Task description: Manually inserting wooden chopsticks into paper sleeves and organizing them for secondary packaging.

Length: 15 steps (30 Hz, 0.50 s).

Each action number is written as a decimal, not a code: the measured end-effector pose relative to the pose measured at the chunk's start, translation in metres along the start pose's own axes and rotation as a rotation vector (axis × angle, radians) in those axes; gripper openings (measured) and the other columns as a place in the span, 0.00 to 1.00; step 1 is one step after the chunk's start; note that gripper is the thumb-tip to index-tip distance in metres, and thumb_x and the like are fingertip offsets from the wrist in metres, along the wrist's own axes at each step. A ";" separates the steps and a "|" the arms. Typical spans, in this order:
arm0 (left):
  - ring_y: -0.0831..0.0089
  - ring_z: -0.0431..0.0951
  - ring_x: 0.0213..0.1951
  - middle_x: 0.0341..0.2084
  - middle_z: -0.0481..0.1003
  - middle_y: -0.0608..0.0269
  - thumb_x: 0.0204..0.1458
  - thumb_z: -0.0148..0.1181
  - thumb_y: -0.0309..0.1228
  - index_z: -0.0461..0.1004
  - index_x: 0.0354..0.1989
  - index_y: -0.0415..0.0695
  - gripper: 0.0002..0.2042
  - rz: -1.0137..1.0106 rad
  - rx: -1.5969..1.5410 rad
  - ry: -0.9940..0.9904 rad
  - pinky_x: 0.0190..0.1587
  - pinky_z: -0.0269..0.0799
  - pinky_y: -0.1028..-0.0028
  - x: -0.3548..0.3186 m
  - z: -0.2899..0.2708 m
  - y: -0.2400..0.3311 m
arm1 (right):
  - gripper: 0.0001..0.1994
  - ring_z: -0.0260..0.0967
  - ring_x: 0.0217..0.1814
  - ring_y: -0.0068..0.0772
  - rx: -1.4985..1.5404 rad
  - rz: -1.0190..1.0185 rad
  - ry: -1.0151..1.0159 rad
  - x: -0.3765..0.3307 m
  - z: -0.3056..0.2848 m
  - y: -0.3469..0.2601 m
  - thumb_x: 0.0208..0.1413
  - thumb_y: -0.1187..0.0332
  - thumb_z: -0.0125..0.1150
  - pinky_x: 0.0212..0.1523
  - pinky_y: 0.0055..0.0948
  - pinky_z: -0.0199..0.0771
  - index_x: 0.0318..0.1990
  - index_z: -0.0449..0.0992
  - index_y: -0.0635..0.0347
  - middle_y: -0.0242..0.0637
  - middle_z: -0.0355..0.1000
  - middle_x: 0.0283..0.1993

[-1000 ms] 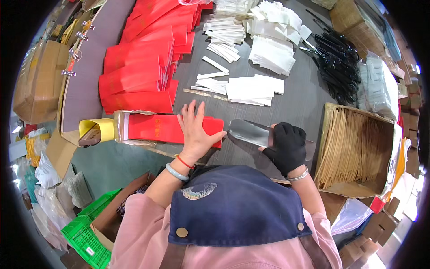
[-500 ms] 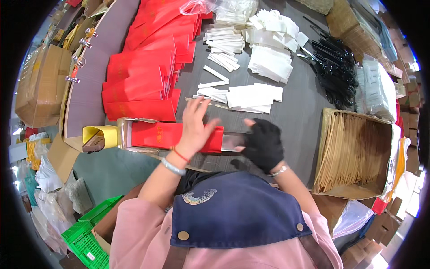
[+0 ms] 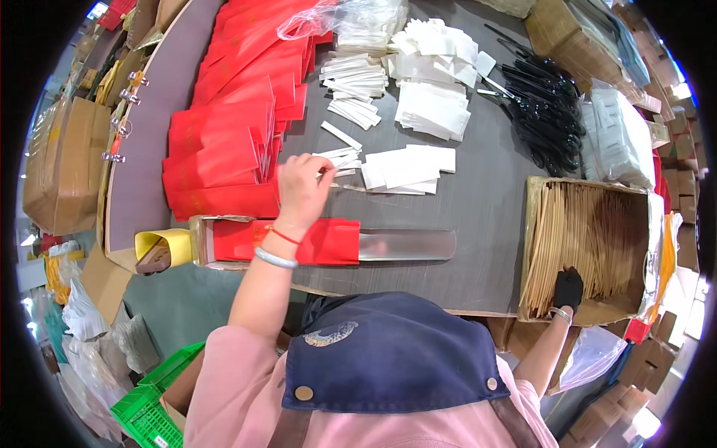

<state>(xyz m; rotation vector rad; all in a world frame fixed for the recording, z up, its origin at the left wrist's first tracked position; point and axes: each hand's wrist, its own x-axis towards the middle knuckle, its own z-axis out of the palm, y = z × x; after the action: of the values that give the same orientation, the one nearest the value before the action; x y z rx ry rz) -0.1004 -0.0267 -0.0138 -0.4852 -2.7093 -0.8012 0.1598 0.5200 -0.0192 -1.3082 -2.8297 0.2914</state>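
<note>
Left hand (image 3: pixel 300 185) pinches a thin white strip (image 3: pixel 337 157) just above the red sleeve (image 3: pixel 314 240) — light, flimsy, best gripped mid-length. Gloved right hand (image 3: pixel 567 288), far right, grasps brown envelopes (image 3: pixel 590 231).

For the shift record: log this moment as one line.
left hand: on white strips | right hand: gloved, in box of brown sleeves | red sleeve: lying on metal guide

Left hand (image 3: pixel 302 187) is off the red sleeve (image 3: pixel 299 240) and now reaches up-frame to the white strips (image 3: pixel 337 158) at centre. Gloved right hand (image 3: pixel 567 287) has left the clear sleeve (image 3: pixel 407 244) and sits in the cardboard box (image 3: pixel 534 246) at right, among tan sticks (image 3: pixel 590 239).
</note>
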 end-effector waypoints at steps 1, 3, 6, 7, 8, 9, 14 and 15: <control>0.64 0.73 0.35 0.25 0.74 0.68 0.44 0.68 0.28 0.77 0.28 0.47 0.05 -0.001 0.003 -0.001 0.40 0.64 0.64 -0.001 0.006 0.010 | 0.17 0.75 0.46 0.43 0.080 -0.053 0.004 0.000 0.004 0.005 0.57 0.60 0.59 0.50 0.33 0.71 0.44 0.77 0.67 0.47 0.78 0.42; 0.62 0.73 0.36 0.29 0.74 0.63 0.44 0.69 0.29 0.77 0.32 0.45 0.08 -0.052 -0.288 -0.073 0.41 0.65 0.62 0.000 0.023 0.034 | 0.15 0.75 0.45 0.46 0.161 -0.103 0.006 -0.002 0.006 0.006 0.58 0.61 0.55 0.49 0.33 0.72 0.42 0.77 0.66 0.50 0.78 0.41; 0.59 0.72 0.39 0.34 0.73 0.59 0.43 0.70 0.30 0.76 0.36 0.44 0.13 0.016 -0.096 -0.069 0.43 0.66 0.61 0.007 0.046 0.063 | 0.14 0.75 0.43 0.50 0.082 -0.015 -0.040 0.004 0.000 -0.010 0.56 0.62 0.54 0.45 0.38 0.72 0.40 0.76 0.65 0.52 0.76 0.39; 0.59 0.72 0.39 0.34 0.73 0.59 0.43 0.70 0.30 0.76 0.36 0.44 0.13 0.022 -0.100 -0.067 0.43 0.66 0.61 0.008 0.048 0.064 | 0.13 0.75 0.42 0.50 0.023 -0.020 -0.091 0.005 -0.003 -0.013 0.55 0.63 0.53 0.43 0.39 0.72 0.40 0.75 0.65 0.53 0.76 0.39; 0.58 0.72 0.40 0.35 0.73 0.59 0.42 0.70 0.30 0.75 0.38 0.44 0.14 0.005 -0.063 -0.111 0.43 0.66 0.61 0.008 0.050 0.064 | 0.13 0.75 0.41 0.50 -0.036 -0.025 -0.142 0.005 -0.005 -0.015 0.55 0.64 0.52 0.42 0.40 0.72 0.40 0.74 0.64 0.54 0.76 0.38; 0.57 0.72 0.41 0.37 0.73 0.58 0.41 0.71 0.30 0.75 0.39 0.44 0.16 -0.013 -0.024 -0.160 0.42 0.66 0.61 0.008 0.050 0.063 | 0.13 0.75 0.41 0.50 -0.035 -0.019 -0.143 0.003 -0.005 -0.017 0.55 0.64 0.52 0.42 0.40 0.72 0.40 0.74 0.64 0.54 0.76 0.38; 0.58 0.72 0.40 0.35 0.74 0.60 0.41 0.71 0.29 0.74 0.38 0.45 0.15 0.090 -0.020 -0.110 0.43 0.66 0.61 0.010 0.052 0.067 | 0.10 0.69 0.31 0.39 0.048 0.119 0.159 0.008 0.008 0.020 0.59 0.66 0.52 0.35 0.36 0.69 0.41 0.67 0.65 0.45 0.70 0.30; 0.59 0.72 0.39 0.33 0.74 0.61 0.41 0.70 0.29 0.74 0.38 0.45 0.15 0.124 -0.019 -0.090 0.43 0.65 0.61 0.010 0.052 0.067 | 0.10 0.69 0.31 0.39 0.050 0.117 0.156 0.005 0.006 0.015 0.59 0.66 0.52 0.35 0.36 0.69 0.41 0.67 0.65 0.45 0.70 0.30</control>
<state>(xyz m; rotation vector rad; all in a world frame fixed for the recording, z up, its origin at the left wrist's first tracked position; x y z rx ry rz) -0.0915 0.0580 -0.0205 -0.7017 -2.7227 -0.7897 0.1674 0.5329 -0.0276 -1.4213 -2.6075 0.2476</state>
